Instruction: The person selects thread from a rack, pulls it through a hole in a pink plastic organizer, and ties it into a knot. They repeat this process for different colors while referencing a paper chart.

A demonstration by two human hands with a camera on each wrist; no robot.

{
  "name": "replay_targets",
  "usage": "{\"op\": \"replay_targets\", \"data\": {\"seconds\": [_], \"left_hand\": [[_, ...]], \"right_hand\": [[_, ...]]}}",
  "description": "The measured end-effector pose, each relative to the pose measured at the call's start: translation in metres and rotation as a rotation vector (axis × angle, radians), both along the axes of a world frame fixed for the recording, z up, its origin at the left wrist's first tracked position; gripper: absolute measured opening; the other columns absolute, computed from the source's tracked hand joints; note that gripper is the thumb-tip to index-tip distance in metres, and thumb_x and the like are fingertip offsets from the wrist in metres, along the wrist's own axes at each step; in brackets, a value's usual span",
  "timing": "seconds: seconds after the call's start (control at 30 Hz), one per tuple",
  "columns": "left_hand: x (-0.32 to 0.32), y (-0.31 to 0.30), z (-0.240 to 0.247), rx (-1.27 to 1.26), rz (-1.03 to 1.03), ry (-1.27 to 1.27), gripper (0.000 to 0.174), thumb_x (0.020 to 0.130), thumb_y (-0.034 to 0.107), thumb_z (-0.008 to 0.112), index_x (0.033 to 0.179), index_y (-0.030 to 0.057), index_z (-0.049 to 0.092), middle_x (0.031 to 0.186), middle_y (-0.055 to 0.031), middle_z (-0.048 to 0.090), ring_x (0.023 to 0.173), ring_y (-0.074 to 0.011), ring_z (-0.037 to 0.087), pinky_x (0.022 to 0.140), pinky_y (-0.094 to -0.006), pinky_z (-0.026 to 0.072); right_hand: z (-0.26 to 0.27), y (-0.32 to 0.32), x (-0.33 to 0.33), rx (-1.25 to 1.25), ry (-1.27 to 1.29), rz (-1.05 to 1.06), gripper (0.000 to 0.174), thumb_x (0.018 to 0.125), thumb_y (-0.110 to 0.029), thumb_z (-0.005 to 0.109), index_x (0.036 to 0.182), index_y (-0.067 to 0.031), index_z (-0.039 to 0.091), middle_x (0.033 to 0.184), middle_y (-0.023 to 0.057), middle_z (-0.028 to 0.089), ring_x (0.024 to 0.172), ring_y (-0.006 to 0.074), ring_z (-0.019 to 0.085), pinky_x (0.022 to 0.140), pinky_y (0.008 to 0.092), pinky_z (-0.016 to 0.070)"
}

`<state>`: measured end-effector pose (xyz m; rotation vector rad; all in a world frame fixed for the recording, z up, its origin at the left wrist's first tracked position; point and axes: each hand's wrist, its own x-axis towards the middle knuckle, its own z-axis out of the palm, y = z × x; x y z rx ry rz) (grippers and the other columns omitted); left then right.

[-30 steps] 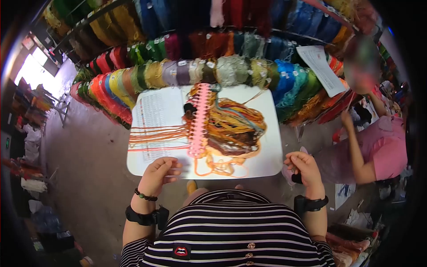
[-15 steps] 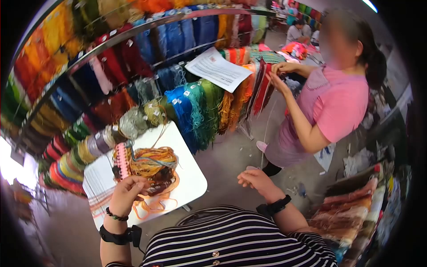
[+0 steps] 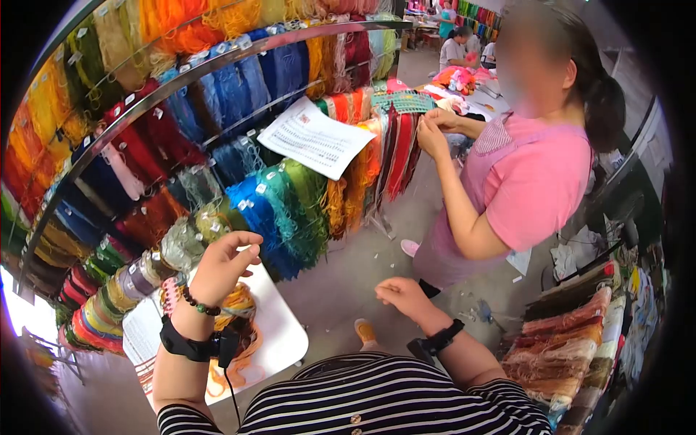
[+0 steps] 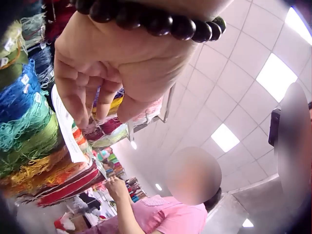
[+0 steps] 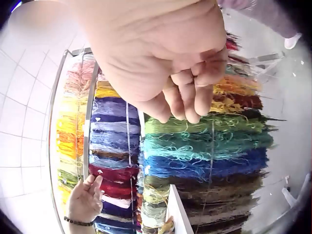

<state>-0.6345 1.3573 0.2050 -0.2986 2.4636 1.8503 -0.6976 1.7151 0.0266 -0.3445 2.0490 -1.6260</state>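
Note:
In the head view my left hand (image 3: 226, 267) is raised over the white board (image 3: 284, 341), its fingers loosely bent and holding nothing. Below and beside that wrist lie a pink toothed strip (image 3: 171, 293) and a bundle of orange and brown threads (image 3: 239, 304), partly hidden by the arm. My right hand (image 3: 406, 296) hangs in the air right of the board, empty, fingers loosely curled. The left wrist view has the left hand (image 4: 117, 63) with relaxed fingers; in the right wrist view the right hand (image 5: 170, 63) touches nothing.
Racks of coloured yarn hanks (image 3: 283, 210) curve across the left and front, with a printed sheet (image 3: 315, 138) lying on them. A person in pink (image 3: 533, 188) stands at the front right, handling red threads (image 3: 400, 156). More hanks (image 3: 562, 348) lie at the lower right.
The head view has swung right, so the board now sits lower left. My left hand has risen off the board's near side toward the racks; the right hand remains in the air.

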Motion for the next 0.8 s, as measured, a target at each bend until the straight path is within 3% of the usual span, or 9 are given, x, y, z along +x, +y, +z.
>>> {"op": "replay_targets", "data": {"seconds": [0.1,0.27,0.33,0.47,0.57,0.6,0.67,0.73,0.8], "left_hand": [[-0.063,-0.002,-0.025,-0.038,0.051,0.083,0.029,0.09,0.023,0.063,0.112,0.0034,0.061,0.092,0.0006,0.063,0.084,-0.0085,0.058,0.071,-0.0242,0.0478],[-0.189,-0.03,-0.086,-0.451,0.321,0.303,0.043,0.086,0.034,0.066,0.109,-0.0017,0.063,0.104,-0.0156,0.067,0.096,-0.0227,0.062,0.085,-0.0329,0.0466],[-0.228,-0.031,-0.091,-0.592,0.369,0.35,0.049,0.085,0.04,0.064,0.113,-0.0005,0.062,0.113,-0.02,0.063,0.106,-0.0329,0.059,0.092,-0.038,0.0451],[-0.28,-0.028,-0.105,-0.728,0.383,0.335,0.056,0.084,0.043,0.063,0.12,0.0,0.058,0.122,-0.0227,0.057,0.115,-0.0364,0.053,0.098,-0.0423,0.0418],[-0.302,-0.033,-0.121,-0.877,0.32,0.361,0.061,0.084,0.042,0.063,0.126,-0.0003,0.053,0.129,-0.0273,0.051,0.123,-0.0395,0.046,0.103,-0.043,0.0373],[-0.305,-0.031,-0.12,-0.892,0.314,0.346,0.064,0.083,0.043,0.063,0.128,-0.0001,0.052,0.132,-0.0281,0.048,0.124,-0.0403,0.045,0.105,-0.0431,0.0362],[-0.311,-0.031,-0.126,-0.934,0.283,0.324,0.068,0.081,0.046,0.064,0.13,0.0003,0.05,0.135,-0.0273,0.046,0.124,-0.04,0.046,0.104,-0.0429,0.0367],[-0.312,-0.024,-0.117,-0.956,0.269,0.254,0.07,0.081,0.047,0.064,0.131,0.0011,0.05,0.137,-0.0267,0.044,0.125,-0.0397,0.045,0.104,-0.0431,0.0368],[-0.309,-0.021,-0.115,-0.937,0.263,0.214,0.071,0.08,0.048,0.064,0.132,0.0018,0.049,0.138,-0.0259,0.043,0.125,-0.0394,0.044,0.104,-0.0432,0.0364]], "right_hand": [[0.015,-0.02,-0.064,-0.033,0.099,-0.001,0.023,0.091,-0.02,0.061,0.097,0.0016,0.065,0.082,0.0032,0.066,0.071,0.0086,0.058,0.066,0.0235,0.0475],[0.078,-0.064,-0.158,-0.19,0.301,-0.023,0.022,0.093,-0.017,0.06,0.103,0.0013,0.064,0.087,0.0047,0.067,0.074,0.009,0.06,0.066,0.0238,0.0481],[0.103,-0.082,-0.193,-0.213,0.404,-0.07,0.021,0.093,-0.017,0.059,0.104,0.0007,0.064,0.088,0.0046,0.067,0.073,0.009,0.06,0.065,0.024,0.0481],[0.136,-0.102,-0.282,-0.098,0.525,-0.214,0.022,0.087,-0.019,0.06,0.097,-0.0004,0.067,0.084,0.0158,0.068,0.076,0.0231,0.067,0.07,0.0331,0.0502],[0.12,-0.111,-0.379,0.066,0.564,-0.343,0.021,0.083,-0.021,0.059,0.089,-0.0027,0.069,0.088,0.0188,0.067,0.085,0.0331,0.066,0.077,0.0398,0.0506],[0.13,-0.108,-0.395,0.228,0.644,-0.362,0.02,0.081,-0.02,0.059,0.085,-0.0049,0.071,0.088,0.0199,0.067,0.086,0.0357,0.065,0.078,0.0417,0.0503],[0.103,-0.112,-0.467,0.223,0.559,-0.35,0.021,0.08,-0.02,0.057,0.086,-0.0059,0.071,0.088,0.021,0.066,0.086,0.0373,0.064,0.08,0.0431,0.0506],[0.108,-0.121,-0.505,0.478,0.709,-0.386,0.018,0.078,-0.013,0.061,0.088,-0.003,0.071,0.076,0.0174,0.067,0.07,0.0228,0.067,0.068,0.0332,0.0519],[0.116,-0.127,-0.526,0.551,0.746,-0.308,0.022,0.079,-0.02,0.058,0.089,-0.0048,0.071,0.086,0.02,0.066,0.083,0.0327,0.065,0.077,0.0401,0.0513]]}}
